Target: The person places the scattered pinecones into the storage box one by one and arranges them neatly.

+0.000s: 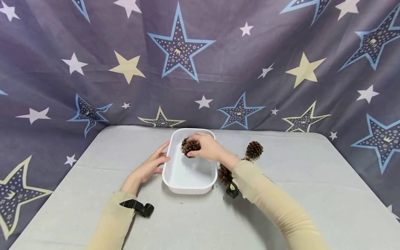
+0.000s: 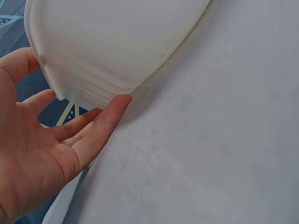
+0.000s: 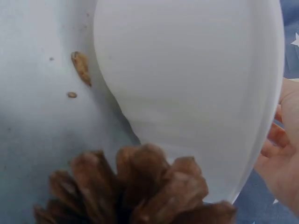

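A white plastic tub (image 1: 189, 190) stands on the table. My right hand (image 1: 208, 147) reaches over its right side and grips a brown pine cone (image 1: 187, 147) inside, near the back. My left hand (image 1: 149, 168) touches the tub's left wall from outside with extended fingers; the left wrist view has those fingertips (image 2: 122, 100) against the wall. Right of the tub, under my right forearm, lies another pine cone (image 1: 224, 174), large in the foreground of the right wrist view. Farther right and back sits a pine cone (image 1: 254, 150).
A grey cloth covers the table (image 1: 93, 194), and a star-patterned curtain (image 1: 200, 90) hangs behind it. Loose brown scales (image 3: 81, 68) lie beside the tub. Each wrist wears a black camera strap (image 1: 137, 207).
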The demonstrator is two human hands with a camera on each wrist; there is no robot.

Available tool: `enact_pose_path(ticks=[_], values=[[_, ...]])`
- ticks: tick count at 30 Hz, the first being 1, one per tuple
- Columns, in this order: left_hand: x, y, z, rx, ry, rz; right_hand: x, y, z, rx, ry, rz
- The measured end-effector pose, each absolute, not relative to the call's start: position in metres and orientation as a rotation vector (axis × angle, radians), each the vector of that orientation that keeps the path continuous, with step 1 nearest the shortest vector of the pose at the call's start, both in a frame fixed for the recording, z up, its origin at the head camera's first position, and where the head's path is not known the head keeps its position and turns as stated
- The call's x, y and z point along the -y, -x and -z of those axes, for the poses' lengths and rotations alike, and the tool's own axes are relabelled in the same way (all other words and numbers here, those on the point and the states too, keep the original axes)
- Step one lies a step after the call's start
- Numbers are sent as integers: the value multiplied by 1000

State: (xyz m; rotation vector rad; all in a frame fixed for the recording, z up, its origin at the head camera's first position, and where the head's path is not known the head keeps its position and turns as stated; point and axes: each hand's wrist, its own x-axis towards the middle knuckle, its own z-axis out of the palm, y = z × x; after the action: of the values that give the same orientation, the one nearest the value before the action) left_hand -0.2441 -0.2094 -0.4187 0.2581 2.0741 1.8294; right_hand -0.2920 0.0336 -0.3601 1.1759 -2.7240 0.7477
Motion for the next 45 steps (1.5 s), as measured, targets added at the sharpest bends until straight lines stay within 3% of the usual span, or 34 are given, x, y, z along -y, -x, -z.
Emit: enact_pose_path(ticks=[45], values=[[209, 245, 420, -2078, -267, -1827, -9, 290, 381, 2835, -1198, -604]])
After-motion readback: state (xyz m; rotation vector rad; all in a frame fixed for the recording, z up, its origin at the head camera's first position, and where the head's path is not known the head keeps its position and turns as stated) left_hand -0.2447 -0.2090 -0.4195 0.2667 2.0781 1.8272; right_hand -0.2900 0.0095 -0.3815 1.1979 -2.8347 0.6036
